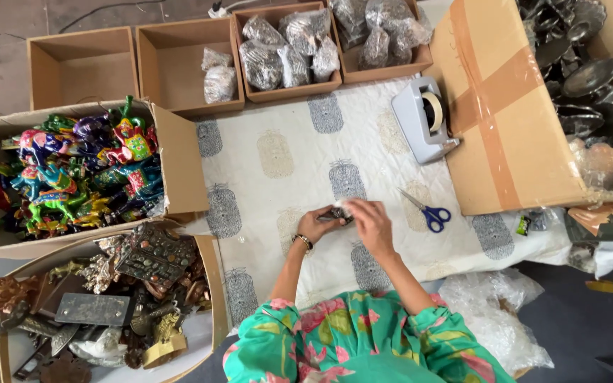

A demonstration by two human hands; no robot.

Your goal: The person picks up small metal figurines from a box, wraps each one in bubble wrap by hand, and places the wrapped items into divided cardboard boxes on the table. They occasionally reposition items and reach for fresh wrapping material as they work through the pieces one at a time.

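Both hands meet just below the centre of the frame and share one grip on a small dark object [336,215]. Left hand [315,225] curls its fingers shut around the near end; right hand [369,221] closes over the far end, with a scrap of pale wrap at its fingertips. Most of the object is hidden between the palms, so its shape cannot be made out. It is held just above a white quilted cloth [285,163] printed with grey pineapples; whether it touches the cloth cannot be told.

Scissors [428,211] with blue handles lie on the cloth just right of the right hand. A grey tape dispenser [423,117] stands farther up, near a large taped carton [505,120] at the upper right, whose dark metal pieces [587,71] are cut off by the frame edge.

Along the top edge runs a row of small boxes [83,67]: the leftmost shows nothing inside, the others hold bagged items [285,46] too blurred to identify. At the left, an open carton holds bright painted figures [83,170]; below it, a tray of brass pieces [122,298] is cropped at the lower left. Crumpled clear plastic [494,319] lies at the lower right.
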